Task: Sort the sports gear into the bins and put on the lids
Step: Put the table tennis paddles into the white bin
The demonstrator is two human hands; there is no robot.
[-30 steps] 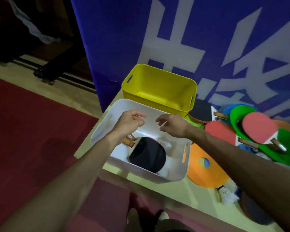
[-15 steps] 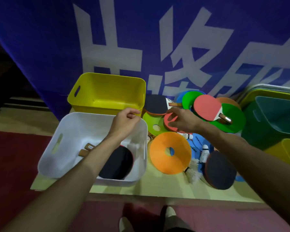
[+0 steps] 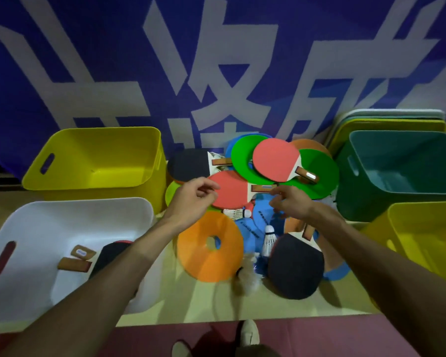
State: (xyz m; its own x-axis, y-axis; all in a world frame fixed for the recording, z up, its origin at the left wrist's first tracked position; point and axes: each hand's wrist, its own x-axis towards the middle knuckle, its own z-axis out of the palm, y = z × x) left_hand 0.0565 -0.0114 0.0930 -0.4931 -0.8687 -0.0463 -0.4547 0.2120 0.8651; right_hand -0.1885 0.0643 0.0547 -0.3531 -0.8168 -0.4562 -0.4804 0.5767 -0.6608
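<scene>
A pile of sports gear lies mid-table. In it, a red paddle [image 3: 231, 189] lies flat with its wooden handle [image 3: 263, 188] pointing right. My left hand [image 3: 191, 199] hovers at the paddle's left edge with its fingers loosely curled and nothing held. The fingertips of my right hand [image 3: 291, 204] are at the end of that handle, without a clear grip. Another red paddle [image 3: 276, 161] rests on green discs [image 3: 317, 173]. The white bin [image 3: 75, 210] at left holds black paddles [image 3: 111, 251].
An empty yellow bin [image 3: 101, 155] stands behind the white one. A teal bin [image 3: 397, 163] and another yellow bin [image 3: 422, 240] stand at right, with stacked lids [image 3: 392, 119] behind. An orange disc [image 3: 210, 246], blue discs [image 3: 250, 228], shuttlecocks [image 3: 269, 238] and black paddles [image 3: 296, 269] fill the middle.
My view swung right from the white bin to the pile. My left hand left the white bin's rim and came over the red paddle. My right hand shifted to its handle.
</scene>
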